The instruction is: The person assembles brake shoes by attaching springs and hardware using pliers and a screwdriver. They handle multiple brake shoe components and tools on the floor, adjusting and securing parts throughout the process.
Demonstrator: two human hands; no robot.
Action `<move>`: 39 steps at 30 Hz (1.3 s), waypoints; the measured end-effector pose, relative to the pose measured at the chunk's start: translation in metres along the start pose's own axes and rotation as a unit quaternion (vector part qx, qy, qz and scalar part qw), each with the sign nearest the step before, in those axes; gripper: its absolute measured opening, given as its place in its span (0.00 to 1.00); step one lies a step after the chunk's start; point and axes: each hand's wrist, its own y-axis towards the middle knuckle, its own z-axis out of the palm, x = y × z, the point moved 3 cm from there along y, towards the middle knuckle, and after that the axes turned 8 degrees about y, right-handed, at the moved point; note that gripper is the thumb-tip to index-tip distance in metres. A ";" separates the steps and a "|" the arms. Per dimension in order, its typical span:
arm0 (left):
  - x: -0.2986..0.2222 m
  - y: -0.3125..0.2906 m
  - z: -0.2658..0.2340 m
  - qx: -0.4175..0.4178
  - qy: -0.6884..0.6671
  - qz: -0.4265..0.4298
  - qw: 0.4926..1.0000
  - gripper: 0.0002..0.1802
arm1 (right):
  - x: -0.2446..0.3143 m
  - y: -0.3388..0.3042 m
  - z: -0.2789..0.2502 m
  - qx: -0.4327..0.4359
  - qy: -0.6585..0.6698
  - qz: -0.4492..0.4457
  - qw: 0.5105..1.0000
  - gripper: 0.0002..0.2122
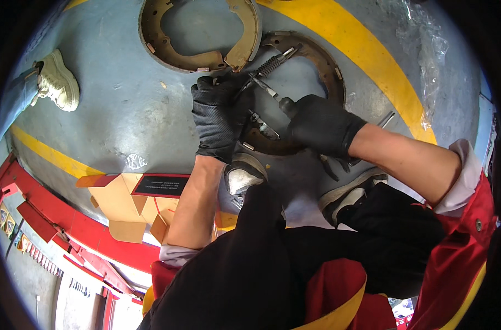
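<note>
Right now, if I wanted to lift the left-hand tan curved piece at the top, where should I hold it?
Probably the outer rim of the tan curved piece, coming from the left: it bows out toward bare floor there, while its lower end sits close to the gloved left hand.

Floor (113, 66): smooth, blue-grey and glossy, with scuffs and paler worn patches.
Far-right marking: broad yellow stripe (371, 44) painted on the floor, running from far centre toward the right.
Left marking: second yellow stripe (52, 154), set obliquely and meeting the red structure's side.
Plastic film (434, 49): clear, crumpled, lying at far right; its nearer end reaches the broad stripe.
Red structure (104, 242): long red band bordering the floor at near left.
Outer near left: grey surface (33, 291) with a row of small objects (39, 257), too small to identify.
Light: diffuse reflections on the floor, left of centre; overexposed white area (126, 313) at near left.
</note>
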 end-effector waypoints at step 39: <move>0.006 -0.003 -0.002 0.004 0.052 0.014 0.999 0.16 | -0.026 0.006 -0.002 0.069 0.126 0.083 0.986 0.17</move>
